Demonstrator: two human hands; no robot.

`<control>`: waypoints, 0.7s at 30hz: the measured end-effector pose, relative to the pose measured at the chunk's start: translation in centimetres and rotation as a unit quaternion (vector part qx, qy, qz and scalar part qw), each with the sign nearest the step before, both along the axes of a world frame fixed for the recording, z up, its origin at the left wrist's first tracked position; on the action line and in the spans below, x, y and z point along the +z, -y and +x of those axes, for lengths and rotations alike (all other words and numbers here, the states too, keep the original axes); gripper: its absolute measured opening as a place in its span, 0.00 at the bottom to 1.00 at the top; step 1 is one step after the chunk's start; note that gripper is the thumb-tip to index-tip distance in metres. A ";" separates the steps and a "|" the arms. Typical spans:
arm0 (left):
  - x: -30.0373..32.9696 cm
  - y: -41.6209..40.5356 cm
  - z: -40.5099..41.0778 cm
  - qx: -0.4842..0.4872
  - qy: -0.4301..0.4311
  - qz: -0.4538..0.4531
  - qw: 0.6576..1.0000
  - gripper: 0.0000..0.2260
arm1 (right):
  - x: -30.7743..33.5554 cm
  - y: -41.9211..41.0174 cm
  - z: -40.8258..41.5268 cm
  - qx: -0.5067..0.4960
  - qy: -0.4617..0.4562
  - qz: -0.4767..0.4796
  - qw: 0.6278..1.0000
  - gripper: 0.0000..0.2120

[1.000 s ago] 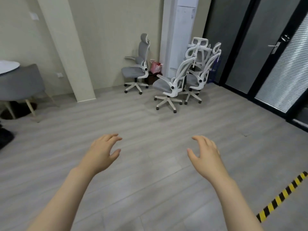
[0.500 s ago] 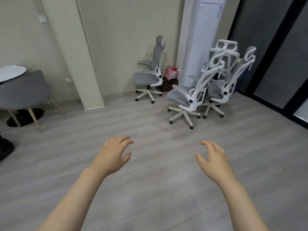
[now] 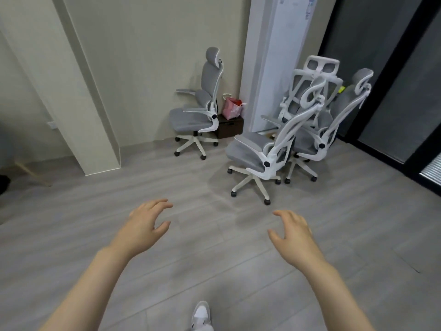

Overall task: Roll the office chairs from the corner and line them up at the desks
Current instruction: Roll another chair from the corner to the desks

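Office chairs, four counted, grey mesh on white frames with five-star wheeled bases, all standing on the grey plank floor [image 3: 119, 235] in the far corner. One lone chair [image 3: 198, 115] stands by the beige wall, facing left, armrests raised level. Three more cluster to its right in front of a tall white cabinet unit [image 3: 281, 56]: the nearest chair [image 3: 265, 149] stands forward of the group with its back toward the right; a second chair [image 3: 334, 120] stands just behind it beside the dark door panels; a third chair [image 3: 315, 87] is mostly hidden behind those two, only its back and headrest showing. Hands, two, both bare and empty, held out over the floor well short of the chairs: left hand [image 3: 145, 225] palm down, fingers spread and slightly curved, touching nothing; right hand [image 3: 292, 235] likewise released, fingers loosely arched, thumb apart. One pink bag [image 3: 232, 108] sits on one dark brown box [image 3: 230, 126] between the lone chair and the cabinet unit. One shoe tip [image 3: 201, 316], white and grey, shows at the bottom edge. One slanted beige pillar [image 3: 71, 91] stands at left.
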State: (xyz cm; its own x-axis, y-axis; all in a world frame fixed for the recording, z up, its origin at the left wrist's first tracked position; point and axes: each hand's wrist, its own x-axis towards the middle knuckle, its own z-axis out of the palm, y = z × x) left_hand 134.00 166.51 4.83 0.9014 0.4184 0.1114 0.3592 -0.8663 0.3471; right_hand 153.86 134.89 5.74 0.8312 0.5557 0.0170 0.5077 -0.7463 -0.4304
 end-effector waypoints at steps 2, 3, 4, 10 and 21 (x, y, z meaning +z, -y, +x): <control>0.0 -3.1 5.5 -0.019 0.003 -0.001 1.000 0.22 | 0.0 -2.7 4.5 -0.015 -0.001 -0.003 1.000 0.24; 0.2 -4.6 8.4 -0.030 0.000 0.000 1.000 0.23 | 0.2 -4.0 6.7 -0.026 -0.001 -0.003 1.000 0.23; 0.6 -5.9 11.3 -0.039 -0.007 -0.003 0.999 0.23 | 0.5 -5.1 8.8 -0.035 -0.002 0.000 0.999 0.23; 2.0 -10.0 28.1 -0.111 -0.004 -0.023 0.994 0.28 | 1.9 -9.0 20.9 -0.103 -0.001 0.020 0.994 0.22; 0.6 -11.0 58.5 -0.203 0.003 -0.033 0.979 0.25 | 0.0 -9.5 46.0 -0.183 -0.006 0.009 0.983 0.23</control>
State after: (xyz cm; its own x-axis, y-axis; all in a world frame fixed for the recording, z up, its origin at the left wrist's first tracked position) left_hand 192.49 177.53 5.42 0.9942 0.0322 0.1028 -0.0126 -0.9130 0.4078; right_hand 199.87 144.36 5.73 0.9758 0.2183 0.0132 0.2009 -0.8705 -0.4493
